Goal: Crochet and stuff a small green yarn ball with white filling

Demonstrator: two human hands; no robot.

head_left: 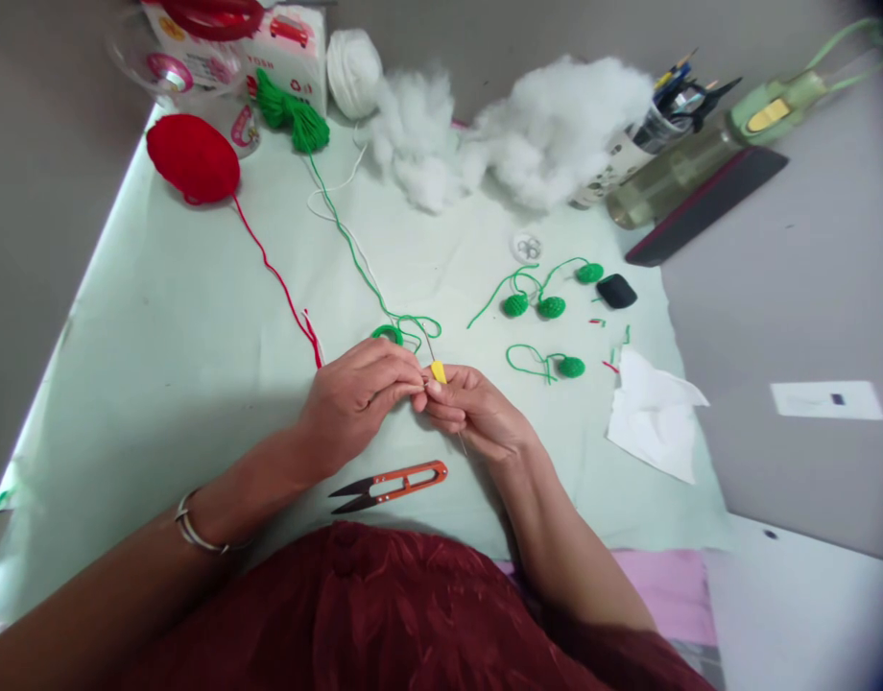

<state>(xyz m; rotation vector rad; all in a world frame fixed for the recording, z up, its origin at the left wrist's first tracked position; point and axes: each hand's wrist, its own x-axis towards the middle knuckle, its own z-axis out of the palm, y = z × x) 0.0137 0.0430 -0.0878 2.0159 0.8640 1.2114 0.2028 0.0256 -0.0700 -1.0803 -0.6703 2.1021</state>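
Head view: what is hard to make out around the hands?

"Mostly the meeting point. Fingers cover the middle of the yellow-handled tool; its thin metal shaft shows beyond the right hand and again on the near side. Something tiny and pale sits at the fingertips, too small to name."

"Anything else partly lost?"

"The red yarn runs to the far side of the left hand, where its end is hard to follow. A green ring lies just beyond that hand's fingers, its lower edge covered. The left forearm is cut off at the picture's corner, and a dark red garment covers the right upper arm."

"How are they posed?"

"The left hand reaches in with its back up, wrist slightly bent, thumb and fingertips pinched together; I can't tell what they grip. The right hand comes from the other side, palm partly turned up, thumb and curled fingers closed around the tool. The 2 sets of fingertips touch or nearly touch."

"And nearby?"

"Orange snips lie on the near side of both hands. To the right of the right hand are 4 green balls with yarn tails, then a white paper scrap farther right."
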